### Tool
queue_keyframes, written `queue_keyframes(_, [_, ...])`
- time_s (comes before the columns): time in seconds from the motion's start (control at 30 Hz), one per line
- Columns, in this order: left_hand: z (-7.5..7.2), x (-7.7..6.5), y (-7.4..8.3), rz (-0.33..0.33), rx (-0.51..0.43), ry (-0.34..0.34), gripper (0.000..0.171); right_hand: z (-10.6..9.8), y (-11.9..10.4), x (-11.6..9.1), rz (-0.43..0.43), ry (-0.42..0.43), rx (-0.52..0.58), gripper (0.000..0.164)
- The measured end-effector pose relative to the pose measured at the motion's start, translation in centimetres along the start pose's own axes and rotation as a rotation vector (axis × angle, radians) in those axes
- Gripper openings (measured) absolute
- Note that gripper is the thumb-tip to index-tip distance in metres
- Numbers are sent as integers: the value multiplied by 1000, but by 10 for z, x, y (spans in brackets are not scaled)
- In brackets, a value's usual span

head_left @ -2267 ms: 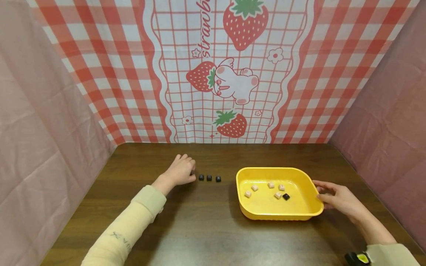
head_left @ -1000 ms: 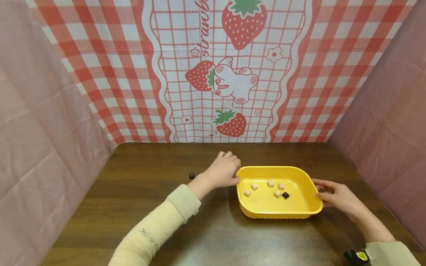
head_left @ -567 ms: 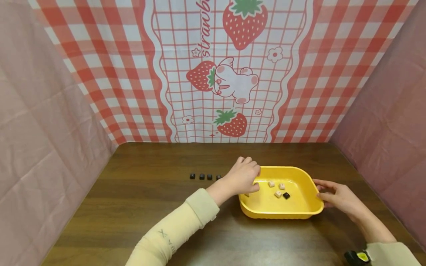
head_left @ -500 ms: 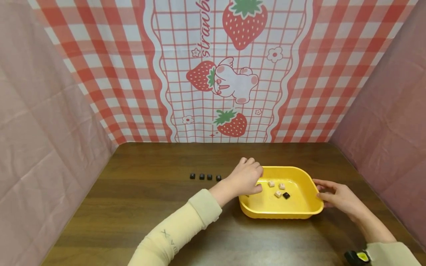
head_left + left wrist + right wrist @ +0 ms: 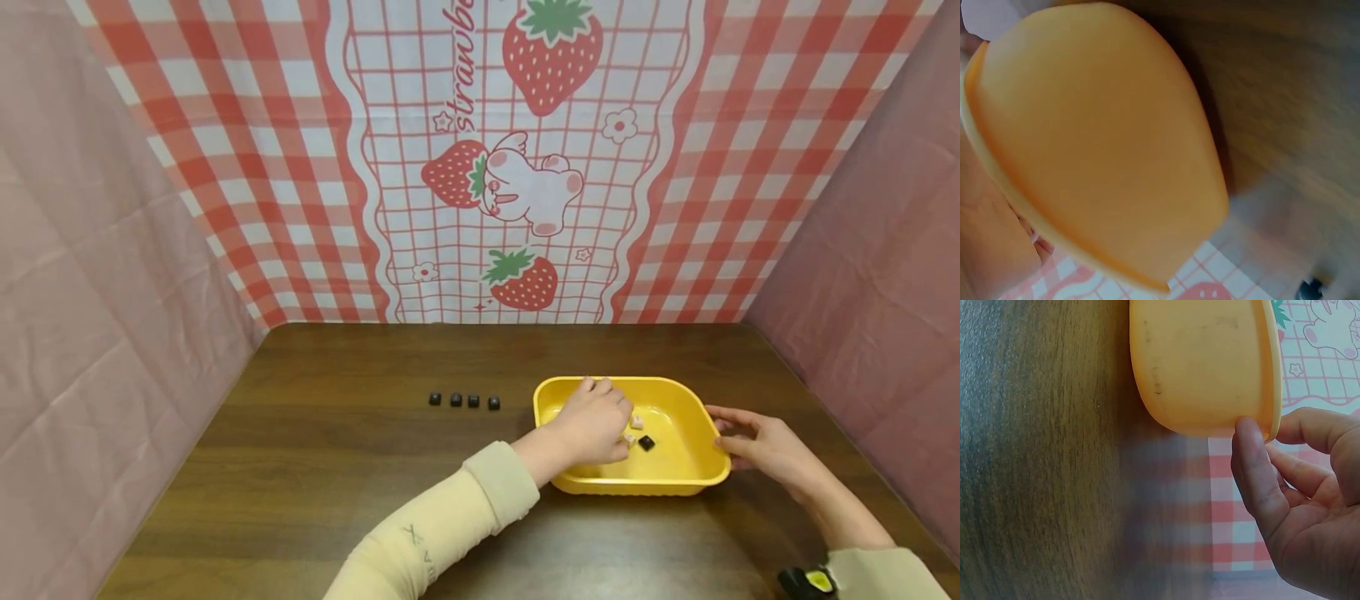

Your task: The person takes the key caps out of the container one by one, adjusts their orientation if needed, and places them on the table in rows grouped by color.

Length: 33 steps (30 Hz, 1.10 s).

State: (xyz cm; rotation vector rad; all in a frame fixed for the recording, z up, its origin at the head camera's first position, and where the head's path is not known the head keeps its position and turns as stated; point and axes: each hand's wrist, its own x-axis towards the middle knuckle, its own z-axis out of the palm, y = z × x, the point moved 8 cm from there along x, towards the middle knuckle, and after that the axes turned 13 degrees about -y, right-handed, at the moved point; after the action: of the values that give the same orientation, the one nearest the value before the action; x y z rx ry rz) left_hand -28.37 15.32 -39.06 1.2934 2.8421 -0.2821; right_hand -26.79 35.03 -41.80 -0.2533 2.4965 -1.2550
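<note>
My left hand (image 5: 594,423) is over the inside of a yellow plastic tray (image 5: 686,483), its fingers loosely bent downward. Nothing shows in its grasp, though its fingertips are hidden. Just beside it lie a black keycap (image 5: 647,443) and two cream keycaps, one of them the upper cream keycap (image 5: 637,422); the hand covers that left part of the tray. My right hand (image 5: 772,450) holds the tray's right end, thumb against the outer wall and index finger at the rim in the right wrist view. The left wrist view shows mostly the tray's outer wall (image 5: 1097,137).
Left of the tray, several black keycaps (image 5: 456,400) stand in a spaced row on the dark wooden table (image 5: 300,467). A red checked strawberry cloth (image 5: 525,167) hangs behind. Pink cloth (image 5: 862,233) covers both sides.
My left hand has left the row of black keycaps and moved right, over the rim and into the tray. The right hand stays at the tray's right end; the tray barely shifts.
</note>
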Motion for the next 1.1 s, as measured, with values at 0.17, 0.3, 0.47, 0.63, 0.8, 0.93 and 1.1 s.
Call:
queue_keyframes(0.17, [1, 9, 12, -18, -28, -20, 27, -1, -1, 0, 2, 3, -15, 58])
queue_keyframes(0.3, [4, 17, 20, -28, -31, -42, 27, 0, -1, 1, 3, 0, -13, 58])
queue_keyframes(0.47, [8, 25, 26, -38, -23, -58, 23, 2, 0, 1, 6, -14, 21, 60])
queue_keyframes(0.63, [13, 33, 28, -61, -6, -76, 21, 2, 2, 1, 13, -11, 10, 60])
queue_keyframes(0.8, [14, 40, 30, -97, 26, -71, 23, 1, 2, 2, 9, -11, 6, 60])
queue_keyframes(0.93, [17, 46, 31, -126, 37, -75, 24, 1, 2, 2, 6, -15, 27, 61])
queue_keyframes(1.1, [24, 50, 34, -142, 35, -84, 23, 2, 2, 1, -4, -15, 37, 61])
